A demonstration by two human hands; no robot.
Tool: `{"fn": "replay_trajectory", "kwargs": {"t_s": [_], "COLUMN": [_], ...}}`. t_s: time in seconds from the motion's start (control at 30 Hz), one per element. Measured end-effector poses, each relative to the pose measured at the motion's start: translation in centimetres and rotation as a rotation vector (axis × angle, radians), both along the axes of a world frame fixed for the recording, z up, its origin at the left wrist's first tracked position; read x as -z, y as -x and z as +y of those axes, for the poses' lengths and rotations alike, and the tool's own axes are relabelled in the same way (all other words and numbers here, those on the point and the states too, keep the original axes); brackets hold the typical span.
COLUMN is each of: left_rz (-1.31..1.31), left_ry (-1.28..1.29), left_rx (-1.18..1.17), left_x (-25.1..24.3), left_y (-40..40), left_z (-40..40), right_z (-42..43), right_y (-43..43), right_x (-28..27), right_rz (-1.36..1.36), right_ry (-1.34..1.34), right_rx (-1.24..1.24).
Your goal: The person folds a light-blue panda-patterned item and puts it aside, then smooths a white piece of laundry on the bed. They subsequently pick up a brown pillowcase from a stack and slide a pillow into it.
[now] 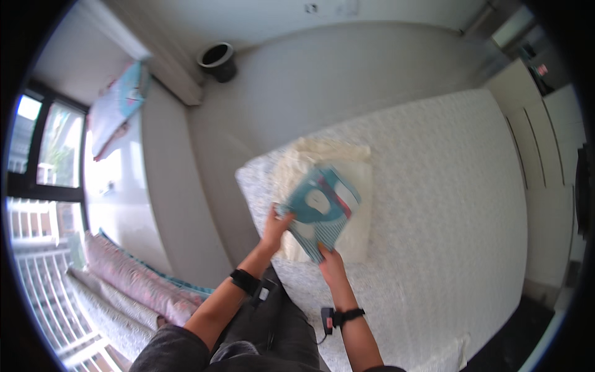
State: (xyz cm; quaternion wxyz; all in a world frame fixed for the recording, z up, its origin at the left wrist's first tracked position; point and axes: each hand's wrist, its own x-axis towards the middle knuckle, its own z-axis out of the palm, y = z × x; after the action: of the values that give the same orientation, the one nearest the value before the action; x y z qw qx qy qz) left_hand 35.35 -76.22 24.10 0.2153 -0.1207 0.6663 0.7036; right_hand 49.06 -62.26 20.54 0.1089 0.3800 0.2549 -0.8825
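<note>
Both hands hold a folded teal cloth (320, 200) with white round shapes, a striped part and a red band. My left hand (277, 225) grips its left corner, and my right hand (329, 261) pinches its lower striped edge, thumb on top. Beneath the folded cloth lies a cream cloth (358, 237), crumpled along its left and upper side and flatter at the right. That cream cloth rests near the left corner of a mattress (432, 200) with a pale quilted cover. Each wrist wears a black strap with a small device.
A dark bin (220, 69) stands on the floor beyond the mattress. At left, folded fabric (118, 107) lies on a white ledge by the window, and rolled or folded bedding (135, 274) sits lower down. Pale drawers (534, 144) stand at right.
</note>
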Motion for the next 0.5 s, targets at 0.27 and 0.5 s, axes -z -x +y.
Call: {"fn": "replay_trajectory", "kwargs": {"t_s": [0.27,0.5], "left_rz": [0.29,0.264], "left_ry": [-0.009,-0.377], "left_rx": [0.956,1.24], "left_x": [-20.4,-26.8], "left_y": [-1.9,-0.1], "left_z": [3.7,6.6], "right_z": [3.6,8.5], "right_y": [-11.3,-11.9], "right_x": [-6.7,-9.1], "right_rz": [0.279,0.132], "right_ry": [0.122,-0.36], "right_rx": [0.13,0.052]}}
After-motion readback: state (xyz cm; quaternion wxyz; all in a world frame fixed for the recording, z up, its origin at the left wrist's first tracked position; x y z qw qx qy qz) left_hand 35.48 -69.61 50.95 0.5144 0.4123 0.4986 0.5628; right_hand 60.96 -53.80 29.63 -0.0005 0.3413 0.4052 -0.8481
